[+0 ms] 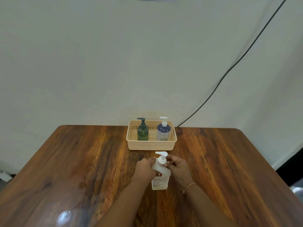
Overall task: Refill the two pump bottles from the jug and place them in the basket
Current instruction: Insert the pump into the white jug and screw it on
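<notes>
A white jug (160, 181) with a white pump top stands upright on the wooden table, just in front of the basket. My left hand (145, 168) grips its handle side. My right hand (177, 164) has its fingers closed around the collar of the pump at the neck. Behind the jug, a beige perforated basket (151, 146) holds two upright pump bottles: a dark green one (143, 132) on the left and a blue-and-white one (163, 132) on the right.
The wooden table (82, 161) reaches to a pale wall right behind the basket. A black cable (229, 71) runs down the wall to the table's back edge on the right. A glare spot shows near the front left.
</notes>
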